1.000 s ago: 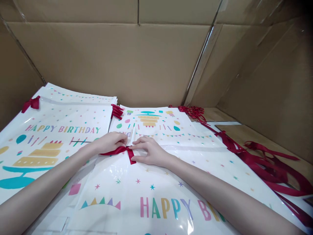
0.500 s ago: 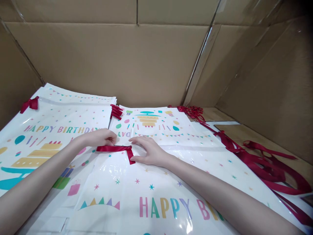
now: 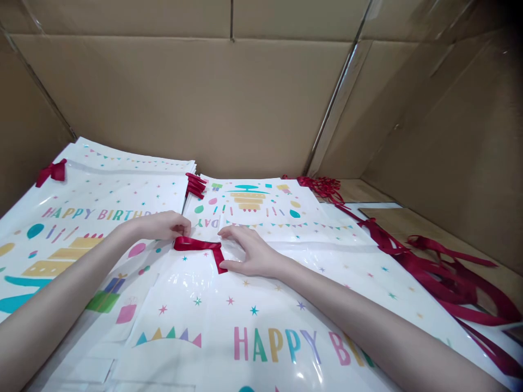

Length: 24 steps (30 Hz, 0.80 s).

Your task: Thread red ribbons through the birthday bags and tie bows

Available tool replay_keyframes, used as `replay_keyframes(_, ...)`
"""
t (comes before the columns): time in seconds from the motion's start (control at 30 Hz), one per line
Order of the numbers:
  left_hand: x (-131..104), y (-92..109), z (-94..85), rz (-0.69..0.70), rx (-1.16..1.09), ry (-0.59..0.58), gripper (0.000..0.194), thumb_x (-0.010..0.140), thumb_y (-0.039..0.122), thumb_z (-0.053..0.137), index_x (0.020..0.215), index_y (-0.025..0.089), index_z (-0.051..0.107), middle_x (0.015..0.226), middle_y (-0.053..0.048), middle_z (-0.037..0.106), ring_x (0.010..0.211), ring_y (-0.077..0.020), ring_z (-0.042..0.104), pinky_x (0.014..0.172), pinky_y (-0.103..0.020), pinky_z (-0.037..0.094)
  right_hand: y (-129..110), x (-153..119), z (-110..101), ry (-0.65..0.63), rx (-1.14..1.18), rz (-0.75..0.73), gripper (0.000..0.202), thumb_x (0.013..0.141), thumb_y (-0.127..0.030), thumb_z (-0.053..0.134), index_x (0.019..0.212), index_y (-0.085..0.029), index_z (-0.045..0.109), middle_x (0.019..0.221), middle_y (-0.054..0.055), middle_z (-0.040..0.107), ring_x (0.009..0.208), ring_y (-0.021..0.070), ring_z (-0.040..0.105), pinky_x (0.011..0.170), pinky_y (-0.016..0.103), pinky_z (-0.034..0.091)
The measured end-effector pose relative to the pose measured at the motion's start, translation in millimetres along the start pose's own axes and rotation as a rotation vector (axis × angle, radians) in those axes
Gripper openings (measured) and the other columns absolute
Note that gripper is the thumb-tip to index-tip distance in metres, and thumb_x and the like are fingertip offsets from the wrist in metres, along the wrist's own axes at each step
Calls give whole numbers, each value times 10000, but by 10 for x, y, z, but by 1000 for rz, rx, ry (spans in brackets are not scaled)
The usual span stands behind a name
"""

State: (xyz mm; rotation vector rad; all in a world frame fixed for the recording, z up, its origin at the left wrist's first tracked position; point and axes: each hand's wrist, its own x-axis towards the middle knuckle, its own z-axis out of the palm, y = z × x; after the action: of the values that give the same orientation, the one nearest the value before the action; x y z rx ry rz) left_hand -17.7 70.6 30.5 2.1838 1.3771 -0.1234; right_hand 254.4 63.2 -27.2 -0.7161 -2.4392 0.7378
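A red ribbon (image 3: 198, 244) lies across a flat, glossy white piece (image 3: 261, 305) printed with "HAPPY BI…", stars and bunting; it looks like a large gift bag. At the ribbon's left end, my left hand (image 3: 163, 225) has its fingers curled in a pinch on the ribbon, which makes a flat loop there. My right hand (image 3: 255, 253) rests just right of the ribbon, thumb and fingers apart. Its thumb touches the short tail that hangs down, and its fingertips lie near the bend.
On the left is a stack of similar printed pieces (image 3: 118, 188) with a red bow (image 3: 52, 172) on top. More ribbon ends (image 3: 196, 186) stick out at its right edge. Loose red ribbons (image 3: 453, 283) trail along the right side. Cardboard walls (image 3: 196, 92) enclose the back and sides.
The ribbon's left end has moved right and folded into a loop, with my left hand shifting slightly up and left. My right hand has stayed almost in place.
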Motion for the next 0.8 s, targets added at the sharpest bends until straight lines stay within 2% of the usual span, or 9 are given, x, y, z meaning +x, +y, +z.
replay_keyframes(0.13,98,142,172,66,-14,125,188,706,130,395,736,187,571,689,3,567,640,-141,494,590,-215,346,9,6,4,-7,-3,4,522,734,-416,685,1175,-245,464,1181,56,570,1087,240,505,938,415,347)
replay_keyframes(0.23,197,345,332,169,-51,236,157,782,194,400,786,186,557,746,-8,584,689,-148,514,634,-222,375,15,12,5,-6,-10,1,507,733,-414,684,1162,-242,476,1178,61,567,1086,248,501,934,418,351)
replay_keyframes(0.3,223,414,365,192,-49,260,163,816,242,408,812,190,563,789,-14,601,729,-155,527,658,-225,381,12,14,1,-12,-9,-1,497,736,-413,682,1156,-242,479,1175,56,569,1083,246,500,935,416,352)
replay_keyframes(0.37,201,383,318,173,-55,211,168,828,276,422,806,195,568,764,-4,593,708,-151,523,645,-219,375,8,11,-2,-17,-8,5,498,737,-412,682,1158,-242,476,1175,51,570,1079,238,502,933,412,353)
replay_keyframes(0.5,80,118,111,39,-69,53,131,788,284,474,742,201,564,671,15,544,618,-137,475,561,-210,333,8,2,1,-12,-7,0,509,739,-414,683,1166,-239,469,1169,53,575,1068,231,510,922,406,358)
replay_keyframes(0.6,36,10,55,-22,-46,30,72,736,251,509,698,203,547,647,19,531,603,-139,459,539,-212,312,18,-1,8,-4,-4,-11,511,740,-421,682,1168,-240,470,1165,53,579,1072,235,509,928,412,351)
replay_keyframes(0.67,63,67,118,-3,-24,77,68,729,217,489,683,196,535,649,15,531,612,-141,464,552,-216,323,23,0,10,0,-1,-9,514,740,-427,681,1171,-240,473,1169,59,578,1078,243,508,927,416,351)
replay_keyframes(0.8,193,336,365,125,-27,268,192,754,132,383,793,186,562,801,-17,602,746,-162,529,668,-239,389,18,8,6,4,9,-18,498,740,-412,683,1162,-242,480,1174,53,579,1071,238,514,925,407,355)
